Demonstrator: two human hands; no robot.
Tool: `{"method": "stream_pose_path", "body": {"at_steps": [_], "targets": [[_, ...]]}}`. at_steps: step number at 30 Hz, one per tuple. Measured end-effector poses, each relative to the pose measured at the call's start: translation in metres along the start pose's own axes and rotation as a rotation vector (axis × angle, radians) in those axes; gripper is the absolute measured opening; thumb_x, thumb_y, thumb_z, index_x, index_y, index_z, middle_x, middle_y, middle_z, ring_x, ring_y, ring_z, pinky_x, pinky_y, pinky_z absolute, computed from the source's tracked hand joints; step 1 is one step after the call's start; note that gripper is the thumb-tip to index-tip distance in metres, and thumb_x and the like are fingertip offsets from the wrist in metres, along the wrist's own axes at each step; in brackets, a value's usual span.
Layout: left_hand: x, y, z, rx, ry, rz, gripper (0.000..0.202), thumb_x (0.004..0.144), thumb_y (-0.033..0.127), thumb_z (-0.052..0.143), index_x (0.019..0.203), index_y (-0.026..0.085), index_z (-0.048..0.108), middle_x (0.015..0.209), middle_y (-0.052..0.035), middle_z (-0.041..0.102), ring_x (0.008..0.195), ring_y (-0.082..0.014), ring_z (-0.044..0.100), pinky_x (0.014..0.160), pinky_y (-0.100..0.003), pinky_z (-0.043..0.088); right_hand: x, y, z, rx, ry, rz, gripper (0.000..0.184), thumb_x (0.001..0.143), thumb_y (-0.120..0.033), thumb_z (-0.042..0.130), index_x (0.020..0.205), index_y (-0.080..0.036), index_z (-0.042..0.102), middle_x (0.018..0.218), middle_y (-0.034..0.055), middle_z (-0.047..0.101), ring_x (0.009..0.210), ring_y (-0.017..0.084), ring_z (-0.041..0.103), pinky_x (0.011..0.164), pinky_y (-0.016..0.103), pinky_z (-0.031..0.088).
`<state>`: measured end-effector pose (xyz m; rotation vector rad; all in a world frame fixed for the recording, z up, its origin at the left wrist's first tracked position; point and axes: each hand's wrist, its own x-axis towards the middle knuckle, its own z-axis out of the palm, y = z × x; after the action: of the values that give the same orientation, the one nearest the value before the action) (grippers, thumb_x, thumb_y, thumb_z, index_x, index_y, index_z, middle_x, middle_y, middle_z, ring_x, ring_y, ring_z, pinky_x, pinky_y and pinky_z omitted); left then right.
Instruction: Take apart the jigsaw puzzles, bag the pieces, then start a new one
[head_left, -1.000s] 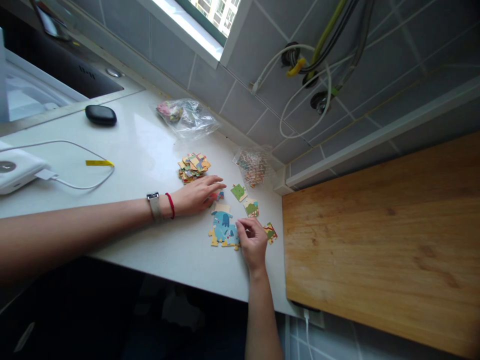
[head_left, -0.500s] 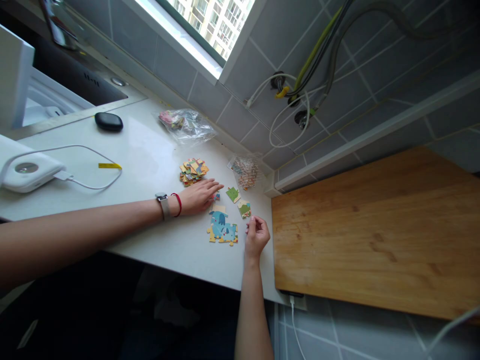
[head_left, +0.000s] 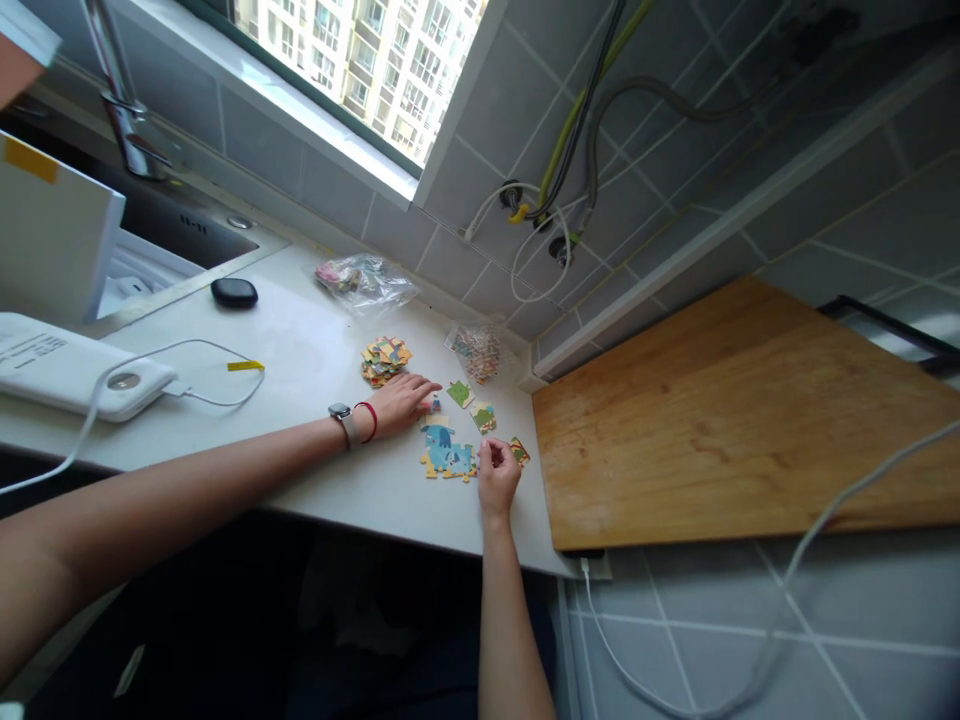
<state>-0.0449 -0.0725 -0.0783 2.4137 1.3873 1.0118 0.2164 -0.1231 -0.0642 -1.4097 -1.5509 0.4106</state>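
My left hand (head_left: 401, 403) lies flat on the white counter with its fingers stretched out. Under and beside its fingertips is a small blue and pink puzzle piece (head_left: 433, 404). A joined puzzle section (head_left: 448, 455) with blue elephants lies just below it. My right hand (head_left: 499, 475) is closed in a pinch at the section's right edge, on a puzzle piece mostly hidden by the fingers. Above it lie two loose green pieces, a plain one (head_left: 460, 393) and a patterned one (head_left: 484, 416). Another green and red piece (head_left: 519, 451) lies right of the hand, partly covered.
A pile of puzzle pieces (head_left: 385, 360) sits behind my left hand. Two clear bags hold more pieces, one by the wall (head_left: 364, 283), one in the corner (head_left: 480, 350). A wooden board (head_left: 720, 430) borders the right. A white power bank (head_left: 82, 365) and black case (head_left: 234, 292) lie left.
My right hand has moved left to the joined section's edge, uncovering the green and red piece beside it. My left hand stays in about the same place. The camera view has shifted.
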Motion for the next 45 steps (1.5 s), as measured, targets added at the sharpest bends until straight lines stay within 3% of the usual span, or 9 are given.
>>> {"method": "stream_pose_path", "body": {"at_steps": [4, 7, 12, 17, 26, 37, 45], "targets": [[0.001, 0.0, -0.003, -0.028, 0.007, 0.011, 0.038, 0.102, 0.028, 0.05, 0.136, 0.016, 0.061, 0.13, -0.0185, 0.064, 0.114, -0.0299, 0.067, 0.101, -0.047, 0.054, -0.015, -0.018, -0.004, -0.052, -0.013, -0.079, 0.026, 0.092, -0.04, 0.062, 0.089, -0.018, 0.075, 0.095, 0.0108, 0.072, 0.092, 0.024, 0.068, 0.088, 0.04, 0.058], [0.0, 0.001, -0.006, -0.07, 0.057, 0.023, 0.038, 0.098, 0.026, 0.055, 0.135, 0.02, 0.06, 0.132, -0.0158, 0.06, 0.115, -0.028, 0.067, 0.102, -0.045, 0.057, -0.028, -0.031, -0.005, -0.109, -0.089, -0.173, 0.022, 0.087, -0.034, 0.068, 0.101, -0.02, 0.079, 0.118, 0.0141, 0.07, 0.117, 0.029, 0.063, 0.109, 0.047, 0.049], [-0.005, 0.007, -0.01, -0.089, 0.122, 0.07, 0.029, 0.098, 0.028, 0.06, 0.126, 0.022, 0.062, 0.137, -0.0147, 0.057, 0.121, -0.0279, 0.065, 0.106, -0.045, 0.057, -0.046, -0.039, -0.002, -0.33, -0.314, -0.299, 0.04, 0.088, -0.031, 0.072, 0.128, -0.023, 0.074, 0.146, 0.0144, 0.062, 0.141, 0.033, 0.051, 0.119, 0.052, 0.042], [-0.021, 0.015, -0.008, -0.148, 0.204, 0.132, 0.018, 0.1, 0.032, 0.06, 0.115, 0.023, 0.066, 0.133, -0.0123, 0.06, 0.115, -0.0265, 0.068, 0.1, -0.046, 0.061, -0.05, -0.041, 0.0, -0.426, -0.372, -0.228, 0.043, 0.092, -0.036, 0.071, 0.133, -0.022, 0.072, 0.148, 0.0135, 0.062, 0.143, 0.033, 0.051, 0.121, 0.05, 0.04], [-0.055, 0.032, -0.014, -0.1, 0.059, 0.258, 0.011, 0.1, 0.029, 0.063, 0.107, 0.024, 0.07, 0.12, -0.0089, 0.068, 0.108, -0.0224, 0.071, 0.094, -0.038, 0.063, -0.054, -0.047, -0.003, -0.455, -0.311, -0.154, 0.039, 0.094, -0.034, 0.067, 0.129, -0.019, 0.074, 0.146, 0.0127, 0.064, 0.14, 0.03, 0.053, 0.122, 0.044, 0.039], [-0.056, 0.039, -0.017, -0.051, -0.022, 0.268, 0.016, 0.104, 0.03, 0.057, 0.103, 0.023, 0.071, 0.118, -0.0086, 0.069, 0.106, -0.0207, 0.072, 0.094, -0.038, 0.062, -0.056, -0.042, -0.003, -0.41, -0.227, -0.123, 0.03, 0.093, -0.027, 0.067, 0.12, -0.02, 0.077, 0.139, 0.0135, 0.068, 0.136, 0.031, 0.057, 0.118, 0.045, 0.045], [-0.054, 0.042, -0.019, 0.005, -0.127, 0.283, 0.021, 0.107, 0.03, 0.052, 0.11, 0.025, 0.072, 0.123, -0.0098, 0.068, 0.113, -0.0239, 0.068, 0.099, -0.044, 0.06, -0.063, -0.022, -0.025, -0.348, -0.25, -0.165, 0.031, 0.091, -0.023, 0.068, 0.122, -0.019, 0.076, 0.139, 0.0139, 0.068, 0.136, 0.03, 0.057, 0.119, 0.046, 0.045]]}}
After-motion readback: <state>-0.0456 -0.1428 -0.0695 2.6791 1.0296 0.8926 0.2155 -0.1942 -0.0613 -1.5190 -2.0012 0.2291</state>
